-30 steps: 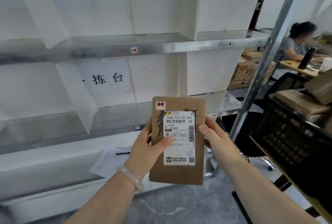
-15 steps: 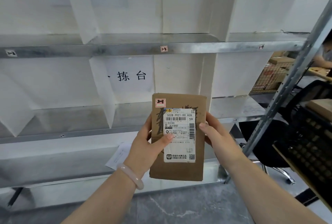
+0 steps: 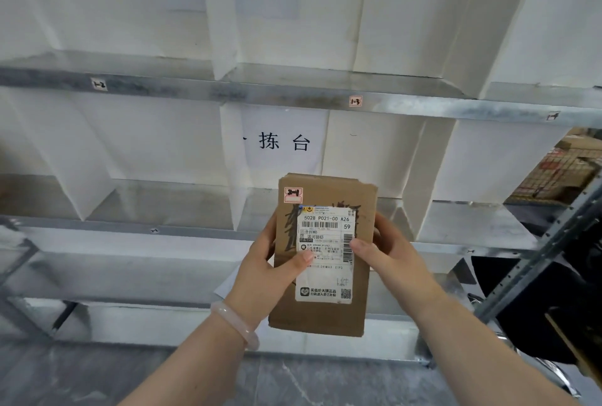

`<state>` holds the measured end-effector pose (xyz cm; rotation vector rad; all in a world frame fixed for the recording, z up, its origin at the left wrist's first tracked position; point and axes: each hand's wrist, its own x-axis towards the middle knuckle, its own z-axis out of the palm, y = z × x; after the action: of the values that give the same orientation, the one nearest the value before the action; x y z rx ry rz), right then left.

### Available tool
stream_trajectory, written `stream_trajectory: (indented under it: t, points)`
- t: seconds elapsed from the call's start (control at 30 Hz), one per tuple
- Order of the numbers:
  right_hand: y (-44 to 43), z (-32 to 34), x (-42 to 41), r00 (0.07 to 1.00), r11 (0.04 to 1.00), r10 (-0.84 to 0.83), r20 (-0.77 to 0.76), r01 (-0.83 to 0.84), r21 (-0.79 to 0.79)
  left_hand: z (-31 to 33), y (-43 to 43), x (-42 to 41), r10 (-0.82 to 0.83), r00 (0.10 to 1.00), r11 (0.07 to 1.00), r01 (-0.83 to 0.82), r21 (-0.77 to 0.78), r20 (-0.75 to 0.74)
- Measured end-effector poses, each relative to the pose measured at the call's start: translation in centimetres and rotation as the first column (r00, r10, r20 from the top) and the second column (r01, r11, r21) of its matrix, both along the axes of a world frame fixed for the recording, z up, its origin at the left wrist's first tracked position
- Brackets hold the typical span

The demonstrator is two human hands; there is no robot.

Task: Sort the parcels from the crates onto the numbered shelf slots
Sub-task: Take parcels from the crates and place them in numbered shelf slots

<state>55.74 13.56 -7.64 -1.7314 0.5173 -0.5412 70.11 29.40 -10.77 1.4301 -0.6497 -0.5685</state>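
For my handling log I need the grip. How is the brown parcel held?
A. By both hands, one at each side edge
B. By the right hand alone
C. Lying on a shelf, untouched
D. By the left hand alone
A: the left hand and the right hand each grip a side edge of the parcel, thumbs on its labelled front.

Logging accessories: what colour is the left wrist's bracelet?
Pale milky pink; the bracelet shows best in head view.

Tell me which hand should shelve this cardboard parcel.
Right, probably. The left hand and right hand both grip the cardboard parcel, but its sticker seems to read 2-4, and the shelf tags climb rightward: 1-2, 1-3.
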Motion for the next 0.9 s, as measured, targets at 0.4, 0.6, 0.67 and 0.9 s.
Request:
stream_trajectory:
  t: [0.4, 0.6, 0.67, 0.9]
  points:
    - [-1.9, 0.0, 10.0, 0.978, 0.978, 0.207, -0.026, -0.206, 0.021, 0.0, 1.2, 5.3, 0.246, 0.968, 0.969, -0.246, -0.001, -0.059]
    - [-2.0, 0.3, 15.9, 0.931, 0.93, 0.365, -0.007, -0.364, 0.043, 0.6, 2.9, 7.9, 0.394, 0.919, 0.919, -0.394, 0.009, -0.032]
    - [-1.2, 0.0, 18.0, 0.914, 0.914, 0.406, -0.007, -0.406, 0.029, 0.5, 3.9, 8.5, 0.457, 0.889, 0.889, -0.457, 0.006, -0.042]
    - [3.0, -1.9, 23.5, 0.809, 0.809, 0.588, -0.014, -0.588, 0.023, -0.1, 8.5, 9.4, 0.609, 0.792, 0.793, -0.609, 0.009, -0.027]
